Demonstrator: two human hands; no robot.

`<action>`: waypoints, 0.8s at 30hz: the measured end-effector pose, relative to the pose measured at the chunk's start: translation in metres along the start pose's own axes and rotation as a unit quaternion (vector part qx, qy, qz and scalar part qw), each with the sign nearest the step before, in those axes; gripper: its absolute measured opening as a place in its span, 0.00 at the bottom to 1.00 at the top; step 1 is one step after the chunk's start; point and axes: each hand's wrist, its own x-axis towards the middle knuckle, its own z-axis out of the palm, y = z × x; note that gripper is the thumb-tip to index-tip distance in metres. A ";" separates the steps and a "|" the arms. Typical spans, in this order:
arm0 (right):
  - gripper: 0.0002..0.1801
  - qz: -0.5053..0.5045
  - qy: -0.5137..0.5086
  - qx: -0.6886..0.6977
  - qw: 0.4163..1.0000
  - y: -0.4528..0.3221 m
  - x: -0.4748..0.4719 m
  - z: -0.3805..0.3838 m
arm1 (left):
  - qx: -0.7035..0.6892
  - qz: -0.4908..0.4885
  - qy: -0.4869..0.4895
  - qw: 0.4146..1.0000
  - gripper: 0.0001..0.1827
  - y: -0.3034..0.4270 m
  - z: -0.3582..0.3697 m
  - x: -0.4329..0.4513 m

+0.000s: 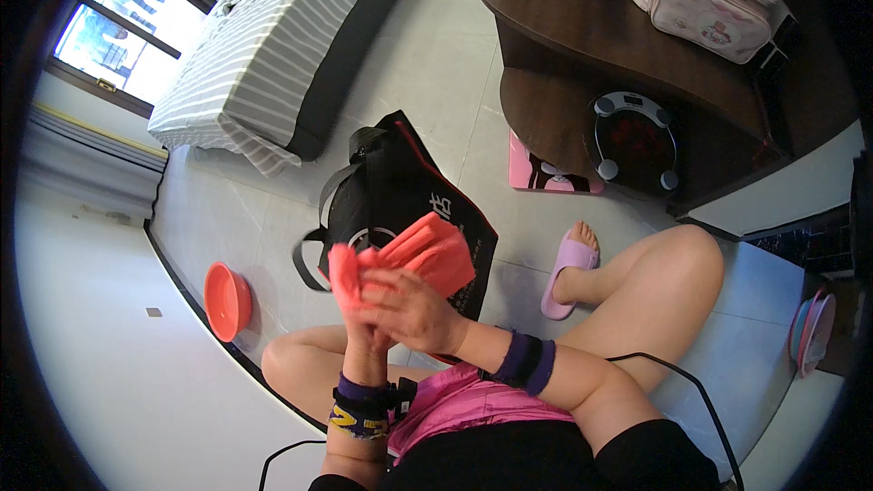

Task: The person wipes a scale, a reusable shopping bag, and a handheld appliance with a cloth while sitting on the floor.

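A coral-coloured cloth (436,256) is bunched and folded between my two hands, above the tiled floor. My right hand (412,310) lies across it, blurred, with the fingers pressing on the cloth. Most of my left hand (365,329) is hidden behind the cloth and the right hand; the cloth wraps over its fingers. Just beyond both hands is a black tote bag (409,170) with red edging, loop handles and printed writing. The cloth covers part of the bag in this view.
An orange-red plastic basin (228,301) stands by the left wall. Beyond it is a bed with a striped cover (273,34). At right, a dark wooden desk (545,27) carries a pale backpack (713,10); a bathroom scale (634,143) sits on its lower shelf. A black cable (702,389) runs beside me.
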 end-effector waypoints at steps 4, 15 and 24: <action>0.23 -0.031 -0.007 -0.007 0.999 0.002 -0.007 0.001 | -0.096 -0.050 -0.018 0.994 0.25 0.003 -0.009 -0.010; 0.26 0.320 0.239 -0.045 0.916 0.109 -0.047 -0.019 | -0.211 -0.140 0.102 0.962 0.28 0.009 0.033 -0.006; 0.21 0.267 0.197 -0.024 0.943 0.027 -0.023 0.013 | -0.129 -0.060 0.147 0.979 0.25 0.010 -0.003 0.000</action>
